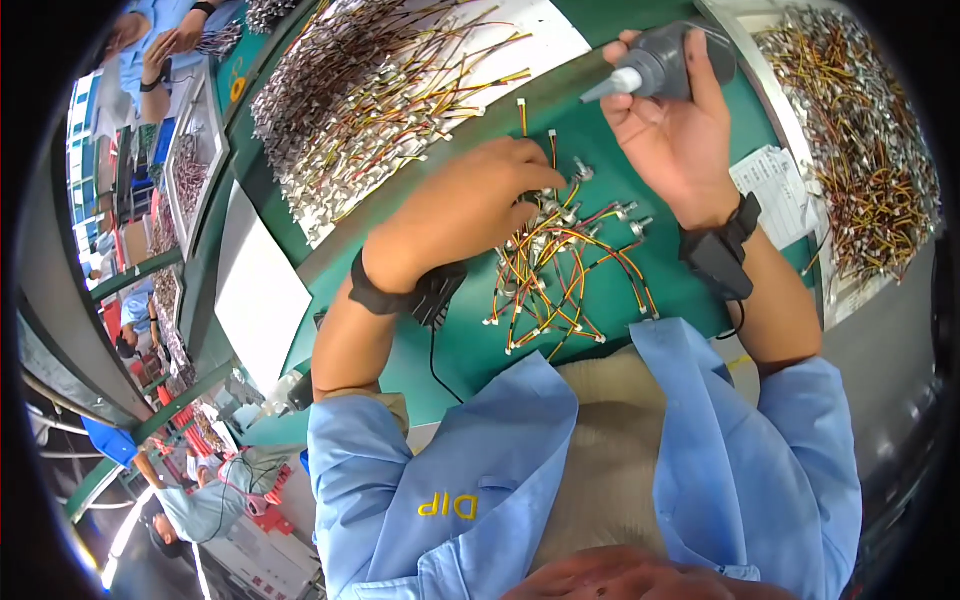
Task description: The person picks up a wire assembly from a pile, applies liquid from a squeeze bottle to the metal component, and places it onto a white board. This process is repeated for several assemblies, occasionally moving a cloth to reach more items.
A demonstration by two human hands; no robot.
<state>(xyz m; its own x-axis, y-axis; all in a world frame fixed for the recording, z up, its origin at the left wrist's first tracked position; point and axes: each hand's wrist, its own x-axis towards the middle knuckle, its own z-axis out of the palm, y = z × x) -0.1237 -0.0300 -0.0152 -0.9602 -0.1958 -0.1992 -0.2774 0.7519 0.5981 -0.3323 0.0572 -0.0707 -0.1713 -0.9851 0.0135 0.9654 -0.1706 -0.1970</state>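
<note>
In my right hand (670,140), raised at the upper right, is a dark grey squeeze bottle (665,65); its white collar and pointed grey nozzle aim left. The fingers wrap round the bottle. My left hand (485,200) reaches over the table, its fingers bent and closed at the top of a loose pile of wired components (545,270). These have red, yellow and black leads, small white plugs and silvery metal ends. What the left fingertips pinch is mostly hidden. Two plugs on short leads (553,140) show just beyond those fingers.
A large heap of wired components (350,120) lies on a white sheet at the far left. On the right, a pale-rimmed tray (800,150) holds another heap. A printed paper (775,190) lies beside it on the green tabletop (640,270). Other people work at the left.
</note>
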